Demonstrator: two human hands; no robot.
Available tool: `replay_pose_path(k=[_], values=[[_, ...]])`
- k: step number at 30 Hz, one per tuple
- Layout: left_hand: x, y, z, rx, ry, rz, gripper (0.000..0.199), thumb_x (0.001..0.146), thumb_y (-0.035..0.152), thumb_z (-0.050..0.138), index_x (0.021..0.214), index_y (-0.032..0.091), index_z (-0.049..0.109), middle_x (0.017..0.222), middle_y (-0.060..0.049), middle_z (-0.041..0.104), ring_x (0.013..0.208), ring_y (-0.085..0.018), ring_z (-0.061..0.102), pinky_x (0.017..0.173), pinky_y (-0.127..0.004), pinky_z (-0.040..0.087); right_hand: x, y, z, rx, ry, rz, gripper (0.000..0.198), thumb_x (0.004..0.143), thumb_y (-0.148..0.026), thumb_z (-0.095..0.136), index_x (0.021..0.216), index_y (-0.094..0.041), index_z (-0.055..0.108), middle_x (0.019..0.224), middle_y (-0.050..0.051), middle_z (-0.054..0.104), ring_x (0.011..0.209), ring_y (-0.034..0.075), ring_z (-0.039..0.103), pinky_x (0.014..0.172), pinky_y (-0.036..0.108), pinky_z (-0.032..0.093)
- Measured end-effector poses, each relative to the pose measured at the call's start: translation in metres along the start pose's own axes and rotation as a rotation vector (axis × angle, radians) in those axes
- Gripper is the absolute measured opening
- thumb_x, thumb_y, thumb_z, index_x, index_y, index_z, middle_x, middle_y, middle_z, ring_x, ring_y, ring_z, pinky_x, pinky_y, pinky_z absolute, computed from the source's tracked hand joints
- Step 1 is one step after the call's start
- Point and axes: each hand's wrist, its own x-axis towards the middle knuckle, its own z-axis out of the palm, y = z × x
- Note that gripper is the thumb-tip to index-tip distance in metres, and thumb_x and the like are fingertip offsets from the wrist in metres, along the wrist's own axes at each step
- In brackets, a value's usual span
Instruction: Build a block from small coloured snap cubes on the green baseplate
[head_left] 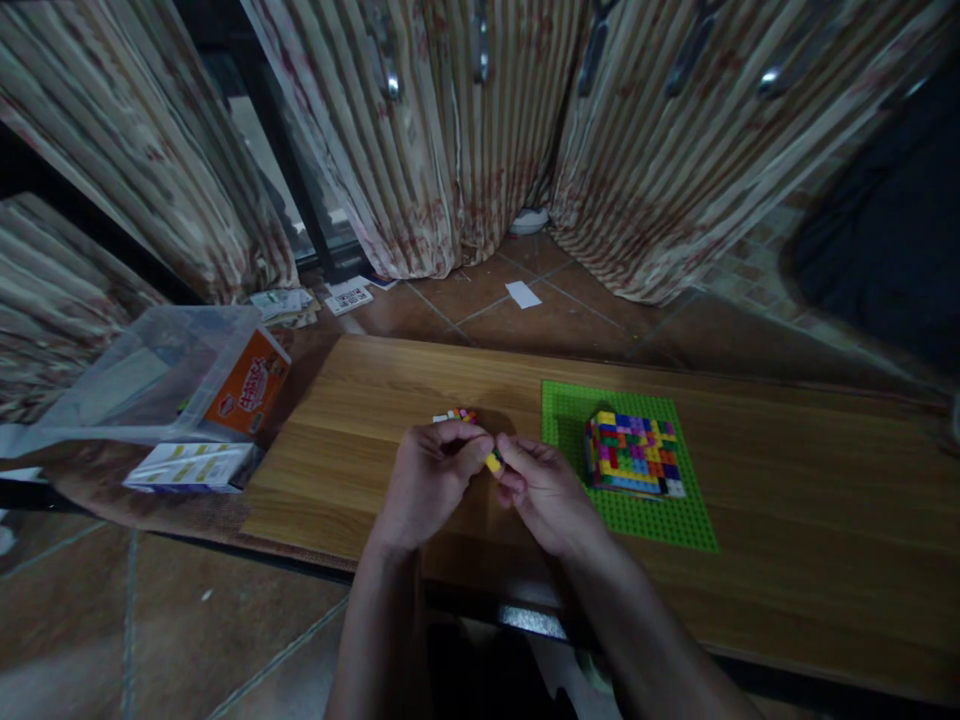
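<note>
Close together over the wooden table, my left hand (431,475) and my right hand (546,492) pinch small toy building bricks between their fingertips. A yellow brick (493,462) shows between them, with a dark green bit beside it; the fingers cover the rest. Just beyond my left hand lies a small pile of loose bricks (459,414), partly hidden. To the right of my right hand, a multicoloured block of joined bricks (634,450) stands on a green studded baseplate (559,405).
The wooden table (795,520) runs across the view. At its left are a clear plastic bin (172,340) with an orange label and a white box (191,468). Striped curtains (420,150) hang behind. Papers (523,294) lie on the tiled floor.
</note>
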Motion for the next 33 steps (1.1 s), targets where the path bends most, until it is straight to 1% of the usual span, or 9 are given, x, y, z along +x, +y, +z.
replay_pose_path(k=[4, 7, 11, 15, 20, 23, 26, 29, 33], values=[[0.0, 0.001, -0.004, 0.021, 0.023, 0.023, 0.021, 0.083, 0.034, 0.067, 0.077, 0.014, 0.072, 0.067, -0.002, 0.065, 0.064, -0.013, 0.057, 0.061, -0.023, 0.044, 0.002, 0.001, -0.006, -0.121, 0.005, -0.01, 0.039, 0.064, -0.054, 0.08, 0.064, -0.018, 0.064, 0.05, -0.007, 0.046, 0.041, 0.004, 0.029, 0.039, 0.02, 0.037], [0.002, -0.001, -0.007, 0.047, 0.138, 0.018, 0.019, 0.081, 0.032, 0.068, 0.076, 0.014, 0.071, 0.07, -0.002, 0.067, 0.064, -0.012, 0.056, 0.062, -0.022, 0.044, 0.008, 0.006, -0.016, -0.489, 0.158, -0.224, 0.038, 0.075, -0.056, 0.069, 0.067, -0.019, 0.064, 0.056, -0.003, 0.055, 0.046, 0.01, 0.044, 0.047, 0.025, 0.043], [0.005, -0.003, -0.009, -0.009, 0.268, -0.032, 0.016, 0.075, 0.029, 0.071, 0.081, 0.014, 0.072, 0.073, -0.001, 0.07, 0.066, -0.013, 0.06, 0.064, -0.023, 0.047, 0.016, 0.011, -0.029, -1.061, 0.316, -0.522, 0.028, 0.089, -0.04, 0.054, 0.077, -0.021, 0.07, 0.073, 0.004, 0.066, 0.068, 0.017, 0.059, 0.065, 0.03, 0.045], [0.006, -0.001, -0.009, -0.054, 0.323, -0.052, 0.016, 0.071, 0.027, 0.074, 0.081, 0.014, 0.073, 0.073, -0.001, 0.071, 0.068, -0.014, 0.063, 0.066, -0.023, 0.048, 0.021, 0.014, -0.033, -1.309, 0.326, -0.549, 0.023, 0.091, -0.026, 0.051, 0.082, -0.02, 0.071, 0.082, 0.008, 0.07, 0.073, 0.019, 0.062, 0.071, 0.032, 0.044], [0.006, -0.001, -0.007, -0.068, 0.302, -0.066, 0.021, 0.067, 0.025, 0.076, 0.085, 0.014, 0.073, 0.083, -0.004, 0.074, 0.076, -0.016, 0.066, 0.072, -0.025, 0.05, 0.02, 0.017, -0.031, -1.254, 0.175, -0.53, 0.021, 0.091, -0.023, 0.051, 0.091, -0.022, 0.072, 0.088, 0.006, 0.073, 0.079, 0.019, 0.065, 0.076, 0.032, 0.047], [0.006, 0.0, -0.007, -0.065, 0.273, -0.072, 0.023, 0.069, 0.026, 0.075, 0.088, 0.014, 0.073, 0.085, -0.005, 0.074, 0.078, -0.016, 0.066, 0.073, -0.025, 0.05, 0.016, 0.013, -0.03, -1.167, 0.201, -0.525, 0.025, 0.093, -0.024, 0.047, 0.095, -0.022, 0.072, 0.089, 0.006, 0.073, 0.079, 0.02, 0.067, 0.075, 0.033, 0.048], [0.007, 0.0, -0.003, -0.067, 0.257, -0.09, 0.025, 0.069, 0.027, 0.076, 0.089, 0.013, 0.073, 0.084, -0.004, 0.074, 0.077, -0.015, 0.065, 0.074, -0.025, 0.05, 0.008, 0.006, -0.026, -1.039, 0.239, -0.617, 0.024, 0.094, -0.026, 0.048, 0.101, -0.021, 0.07, 0.095, 0.007, 0.072, 0.083, 0.019, 0.067, 0.076, 0.032, 0.05], [0.009, -0.001, 0.005, -0.116, 0.225, -0.111, 0.026, 0.069, 0.028, 0.076, 0.091, 0.013, 0.072, 0.084, -0.004, 0.073, 0.077, -0.015, 0.065, 0.074, -0.026, 0.05, -0.002, -0.003, -0.021, -0.936, 0.16, -0.705, 0.019, 0.092, -0.028, 0.055, 0.106, -0.023, 0.068, 0.099, 0.006, 0.07, 0.088, 0.018, 0.066, 0.078, 0.03, 0.051], [0.011, -0.003, 0.024, -0.152, 0.161, -0.104, 0.023, 0.07, 0.027, 0.077, 0.088, 0.014, 0.072, 0.078, -0.001, 0.07, 0.071, -0.012, 0.063, 0.069, -0.023, 0.049, -0.013, -0.012, -0.022, -0.926, 0.098, -0.733, 0.016, 0.093, -0.024, 0.055, 0.097, -0.026, 0.07, 0.093, 0.004, 0.069, 0.087, 0.017, 0.065, 0.077, 0.03, 0.051]])
